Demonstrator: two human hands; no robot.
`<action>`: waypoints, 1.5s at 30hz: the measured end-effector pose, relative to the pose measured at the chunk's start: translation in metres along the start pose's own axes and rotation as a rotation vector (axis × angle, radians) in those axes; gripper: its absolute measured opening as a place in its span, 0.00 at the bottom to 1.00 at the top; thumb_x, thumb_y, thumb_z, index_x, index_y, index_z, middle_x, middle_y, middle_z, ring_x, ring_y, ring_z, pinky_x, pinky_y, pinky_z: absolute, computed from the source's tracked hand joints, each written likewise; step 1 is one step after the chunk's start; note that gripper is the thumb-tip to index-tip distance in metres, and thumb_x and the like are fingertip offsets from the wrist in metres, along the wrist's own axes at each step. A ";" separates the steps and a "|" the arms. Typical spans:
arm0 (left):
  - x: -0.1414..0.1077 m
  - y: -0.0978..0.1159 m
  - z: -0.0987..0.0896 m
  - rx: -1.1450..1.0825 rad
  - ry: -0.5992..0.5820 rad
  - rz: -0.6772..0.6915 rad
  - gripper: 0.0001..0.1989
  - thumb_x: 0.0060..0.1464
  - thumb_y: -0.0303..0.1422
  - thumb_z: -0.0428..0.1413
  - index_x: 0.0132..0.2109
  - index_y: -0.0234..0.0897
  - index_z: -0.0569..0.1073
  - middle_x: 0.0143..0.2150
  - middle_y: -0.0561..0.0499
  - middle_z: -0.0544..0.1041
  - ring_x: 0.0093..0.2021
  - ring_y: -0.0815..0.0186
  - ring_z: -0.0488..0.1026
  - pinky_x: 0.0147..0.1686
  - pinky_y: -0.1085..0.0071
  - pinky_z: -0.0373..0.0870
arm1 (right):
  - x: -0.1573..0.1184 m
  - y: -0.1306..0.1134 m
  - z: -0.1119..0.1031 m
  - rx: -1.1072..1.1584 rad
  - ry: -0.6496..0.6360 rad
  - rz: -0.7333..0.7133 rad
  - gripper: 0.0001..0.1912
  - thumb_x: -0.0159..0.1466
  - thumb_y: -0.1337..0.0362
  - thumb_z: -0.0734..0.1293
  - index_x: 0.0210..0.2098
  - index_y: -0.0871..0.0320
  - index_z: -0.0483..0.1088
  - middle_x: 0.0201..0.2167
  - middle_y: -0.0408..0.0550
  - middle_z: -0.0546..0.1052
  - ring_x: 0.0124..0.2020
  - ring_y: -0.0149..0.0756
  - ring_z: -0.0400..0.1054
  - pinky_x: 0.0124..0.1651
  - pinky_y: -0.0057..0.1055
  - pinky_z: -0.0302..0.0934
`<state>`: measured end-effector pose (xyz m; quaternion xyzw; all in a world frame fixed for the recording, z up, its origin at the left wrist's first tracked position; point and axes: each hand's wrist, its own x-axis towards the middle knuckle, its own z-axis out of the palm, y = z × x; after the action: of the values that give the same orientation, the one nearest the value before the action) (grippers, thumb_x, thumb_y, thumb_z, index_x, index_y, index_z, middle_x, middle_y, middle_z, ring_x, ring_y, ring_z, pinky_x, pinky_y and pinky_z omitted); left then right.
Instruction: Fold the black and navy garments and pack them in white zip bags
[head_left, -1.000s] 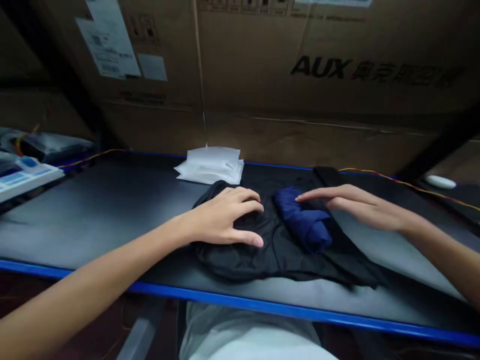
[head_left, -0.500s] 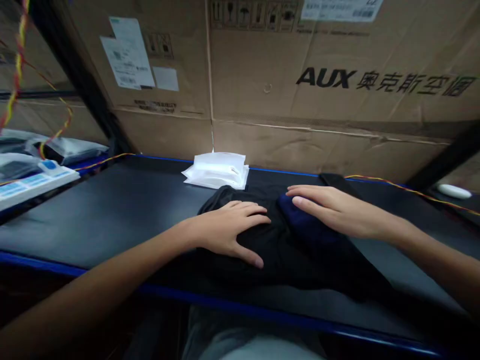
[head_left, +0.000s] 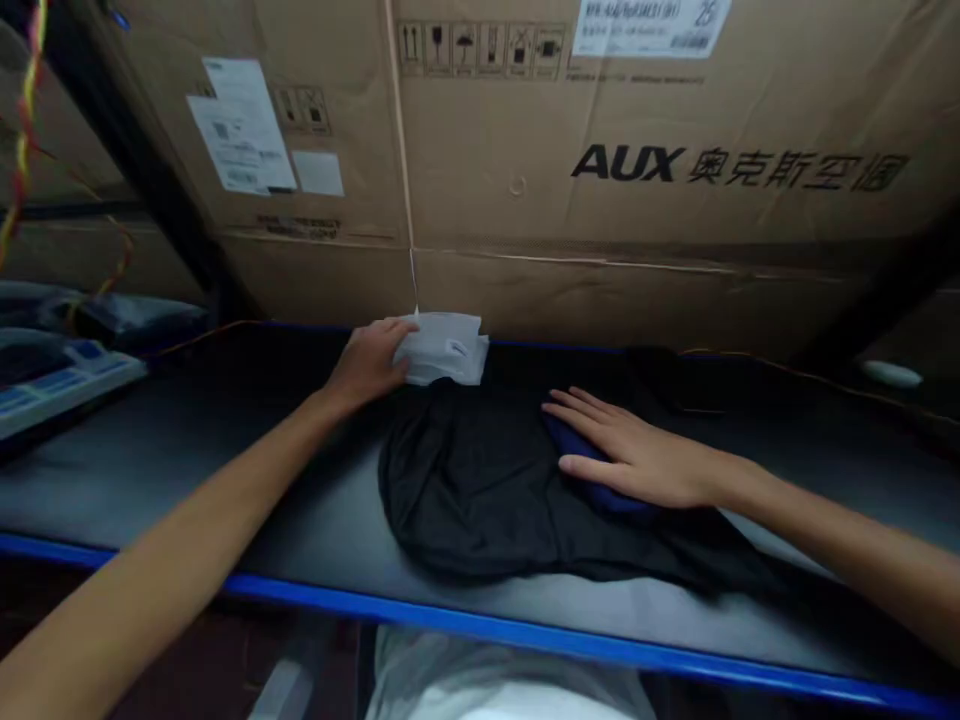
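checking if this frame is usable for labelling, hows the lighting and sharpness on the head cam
In the head view the light is dim, so the black cloth loses most of its folds; the white packets stay bright without harsh glare; the left hand and right hand look slightly soft; the wide lens tilts the blue bench rim; the AUX lettering stays readable.

Counts: 1 left hand point(head_left: 367, 365), 1 right hand point(head_left: 637, 450), 1 black garment point(head_left: 480, 490), 1 navy cloth point(head_left: 568, 440). 1 stack of white packets point(head_left: 442, 350), packets per stack unclear. 1 blue-edged bench point(head_left: 187, 470), 1 AUX carton point(head_left: 525, 130), 1 white mouse point(head_left: 891, 374).
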<state>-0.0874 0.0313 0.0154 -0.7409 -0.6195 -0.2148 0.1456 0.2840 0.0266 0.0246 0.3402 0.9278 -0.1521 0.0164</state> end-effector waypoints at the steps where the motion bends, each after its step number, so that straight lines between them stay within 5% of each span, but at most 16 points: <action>1: 0.000 -0.002 0.000 -0.016 0.011 -0.012 0.21 0.54 0.29 0.52 0.55 0.33 0.75 0.57 0.38 0.77 0.56 0.47 0.74 0.55 0.52 0.70 | 0.000 0.000 -0.001 -0.003 0.003 -0.004 0.45 0.68 0.37 0.55 0.73 0.60 0.49 0.75 0.56 0.45 0.75 0.56 0.34 0.73 0.59 0.36; 5: 0.000 0.013 -0.009 -0.177 0.173 0.029 0.15 0.57 0.28 0.49 0.45 0.34 0.79 0.46 0.42 0.82 0.47 0.54 0.79 0.51 0.58 0.74 | 0.007 -0.003 -0.009 -0.008 0.201 -0.061 0.36 0.68 0.43 0.59 0.68 0.58 0.61 0.70 0.59 0.61 0.73 0.57 0.49 0.71 0.60 0.43; 9: -0.011 0.057 -0.020 -0.322 0.329 0.135 0.12 0.60 0.29 0.52 0.47 0.35 0.78 0.45 0.47 0.83 0.46 0.60 0.80 0.50 0.66 0.74 | 0.016 -0.015 -0.016 0.056 0.534 -0.124 0.24 0.66 0.52 0.65 0.57 0.59 0.69 0.55 0.58 0.77 0.56 0.52 0.72 0.59 0.47 0.65; 14: -0.028 0.101 -0.034 -0.371 0.416 0.294 0.12 0.62 0.26 0.54 0.51 0.35 0.74 0.48 0.48 0.83 0.46 0.64 0.80 0.51 0.70 0.74 | 0.018 -0.019 -0.013 0.029 0.730 -0.149 0.10 0.64 0.59 0.69 0.41 0.58 0.72 0.34 0.48 0.80 0.32 0.39 0.74 0.36 0.32 0.65; 21: -0.022 0.077 -0.042 -0.295 0.141 0.357 0.18 0.60 0.33 0.58 0.56 0.36 0.71 0.53 0.43 0.78 0.52 0.57 0.77 0.52 0.62 0.75 | 0.012 -0.004 -0.024 -0.142 0.804 -0.201 0.11 0.68 0.57 0.65 0.35 0.56 0.76 0.30 0.48 0.80 0.29 0.38 0.74 0.34 0.33 0.65; 26: -0.020 0.065 -0.039 -0.440 0.162 0.297 0.21 0.58 0.37 0.61 0.56 0.37 0.69 0.49 0.47 0.79 0.45 0.60 0.79 0.47 0.64 0.79 | 0.011 0.003 -0.031 -0.074 0.913 -0.271 0.09 0.66 0.58 0.69 0.44 0.51 0.76 0.42 0.48 0.83 0.38 0.41 0.78 0.43 0.36 0.71; 36: -0.019 0.068 -0.055 -0.824 0.220 0.049 0.16 0.52 0.43 0.66 0.41 0.37 0.78 0.42 0.48 0.83 0.41 0.61 0.81 0.44 0.67 0.81 | 0.009 0.003 -0.040 0.160 1.117 -0.303 0.04 0.62 0.60 0.73 0.34 0.52 0.79 0.31 0.44 0.84 0.29 0.37 0.77 0.34 0.31 0.72; 45: -0.014 0.074 -0.069 -1.173 0.304 -0.111 0.12 0.46 0.37 0.70 0.30 0.38 0.75 0.27 0.54 0.77 0.27 0.69 0.74 0.28 0.74 0.74 | 0.000 -0.013 -0.061 0.644 1.121 -0.027 0.19 0.54 0.43 0.75 0.27 0.51 0.77 0.25 0.45 0.78 0.28 0.40 0.72 0.31 0.37 0.69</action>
<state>-0.0261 -0.0282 0.0714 -0.6253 -0.4078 -0.6309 -0.2113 0.2801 0.0348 0.0861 0.3443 0.7075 -0.2224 -0.5756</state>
